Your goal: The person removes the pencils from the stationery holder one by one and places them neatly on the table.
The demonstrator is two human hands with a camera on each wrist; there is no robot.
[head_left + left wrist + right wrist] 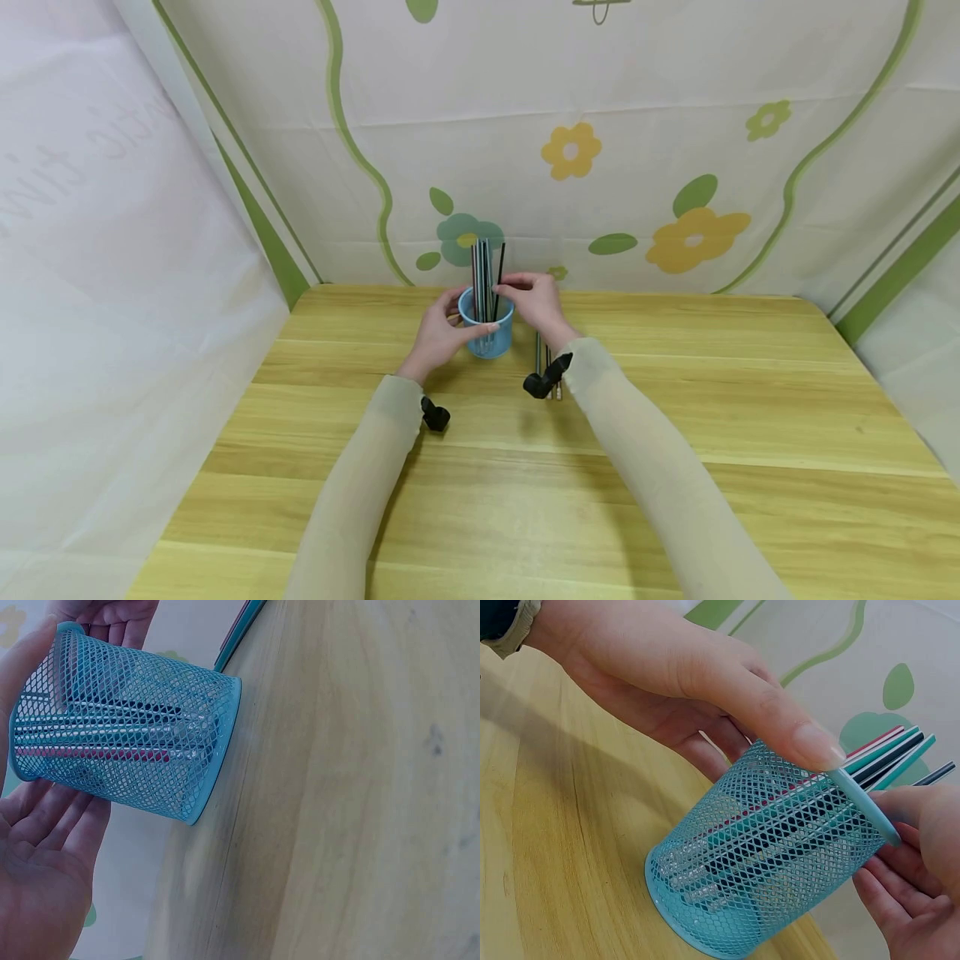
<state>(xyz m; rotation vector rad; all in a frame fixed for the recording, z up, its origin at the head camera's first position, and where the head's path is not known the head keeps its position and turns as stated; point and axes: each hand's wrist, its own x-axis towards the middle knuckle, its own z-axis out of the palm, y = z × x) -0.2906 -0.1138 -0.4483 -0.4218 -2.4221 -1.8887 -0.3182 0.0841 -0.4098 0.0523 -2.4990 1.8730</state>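
Observation:
A blue mesh pen holder (495, 343) stands upright near the table's back edge, with several teal, black and red pencils (889, 754) in it. My left hand (438, 335) grips it from the left, thumb across the near side by the rim and fingers behind. At the rim's right side, my right hand (538, 302) pinches a black pencil (502, 260) that leans in the holder. In the right wrist view my right hand (922, 862) partly hides this pencil. More pencils (538, 354) lie on the table below my right wrist, partly covered by it.
The wooden table (480, 500) reaches back to a white curtain (480, 83) printed with flowers and leaves. Another white cloth (112, 333) hangs on the left. Black camera mounts (437, 415) sit at both wrists.

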